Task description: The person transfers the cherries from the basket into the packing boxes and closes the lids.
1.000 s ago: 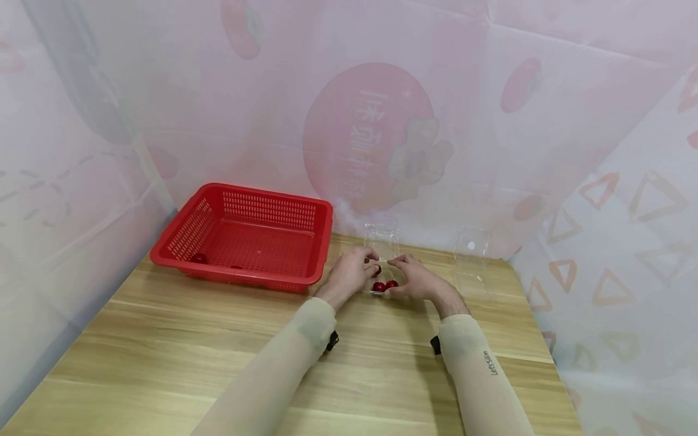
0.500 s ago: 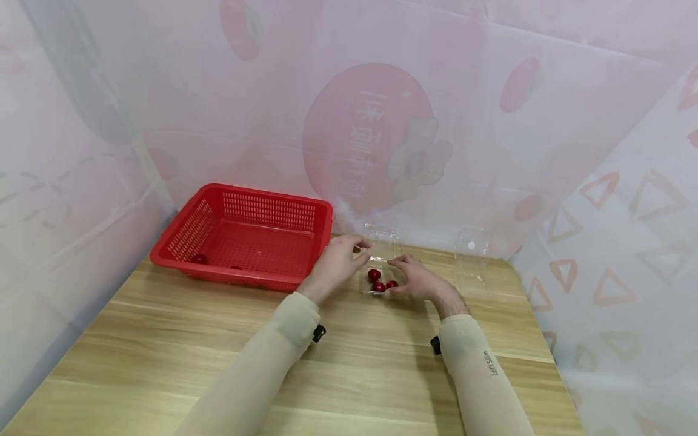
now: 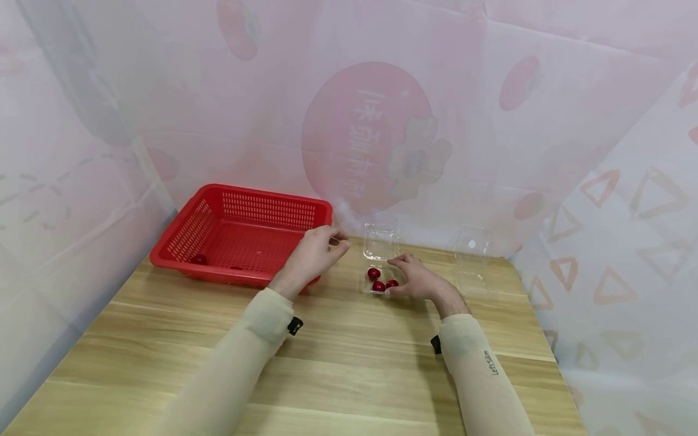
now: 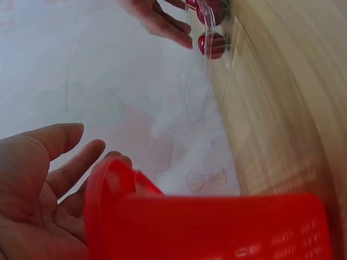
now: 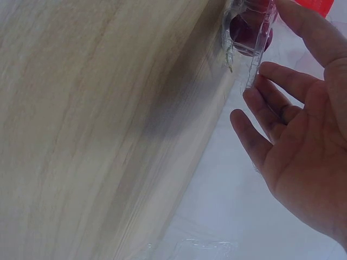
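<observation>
A clear plastic box (image 3: 362, 284) with its lid (image 3: 382, 242) raised behind it holds several dark red cherries (image 3: 378, 285). My right hand (image 3: 418, 280) grips the box's right end, thumb at the near corner and a finger at the far one; in the right wrist view its other fingertips (image 5: 254, 95) lie against the clear wall. Over the right rim of the red basket (image 3: 245, 200) my left hand (image 3: 311, 254) hovers with nothing in it, thumb and fingers apart. A cherry (image 3: 199, 259) lies in the basket's near left corner, with another partly hidden behind the near rim.
A second clear box (image 3: 471, 260) stands opened to the right, near the back wall. The wooden table (image 3: 338, 375) meets patterned cloth walls (image 3: 262, 109) at the back and sides.
My left hand has come out of the box and moved left to the basket's rim, leaving a cherry in the box. The right hand has kept its place.
</observation>
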A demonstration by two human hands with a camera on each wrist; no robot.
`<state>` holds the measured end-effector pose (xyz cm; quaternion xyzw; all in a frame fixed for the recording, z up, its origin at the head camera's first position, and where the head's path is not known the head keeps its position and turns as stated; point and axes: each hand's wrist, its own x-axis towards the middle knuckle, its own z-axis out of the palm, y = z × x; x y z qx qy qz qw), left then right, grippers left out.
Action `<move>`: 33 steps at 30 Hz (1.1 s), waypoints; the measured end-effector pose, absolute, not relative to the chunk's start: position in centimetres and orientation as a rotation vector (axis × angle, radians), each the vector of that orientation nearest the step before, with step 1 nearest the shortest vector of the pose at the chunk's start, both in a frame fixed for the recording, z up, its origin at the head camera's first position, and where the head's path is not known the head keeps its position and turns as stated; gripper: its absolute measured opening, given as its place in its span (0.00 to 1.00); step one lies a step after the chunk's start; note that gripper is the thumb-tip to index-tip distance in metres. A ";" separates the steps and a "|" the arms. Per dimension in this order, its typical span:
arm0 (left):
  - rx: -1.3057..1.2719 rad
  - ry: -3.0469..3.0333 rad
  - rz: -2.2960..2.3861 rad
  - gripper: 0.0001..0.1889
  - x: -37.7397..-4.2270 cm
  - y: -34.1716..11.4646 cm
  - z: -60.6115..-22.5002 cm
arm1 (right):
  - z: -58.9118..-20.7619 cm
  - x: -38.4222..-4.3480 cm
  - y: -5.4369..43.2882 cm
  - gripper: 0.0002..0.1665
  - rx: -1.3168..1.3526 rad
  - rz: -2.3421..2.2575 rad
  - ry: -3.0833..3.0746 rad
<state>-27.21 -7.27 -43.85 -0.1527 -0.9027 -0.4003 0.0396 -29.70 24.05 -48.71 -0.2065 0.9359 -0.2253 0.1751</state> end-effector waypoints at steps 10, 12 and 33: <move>-0.460 -2.797 -1.177 0.17 -26.8 -10.1 -43.4 | -48.6 -29.8 24.0 0.55 -0.576 -0.643 2.647; -0.450 -2.813 -1.163 0.17 -26.7 -10.7 -43.4 | -48.6 -29.8 24.0 0.55 -0.573 -0.643 2.649; -0.394 -3.022 -1.062 0.18 -26.6 -17.4 -43.7 | -48.5 -29.7 24.1 0.54 -0.568 -0.643 2.653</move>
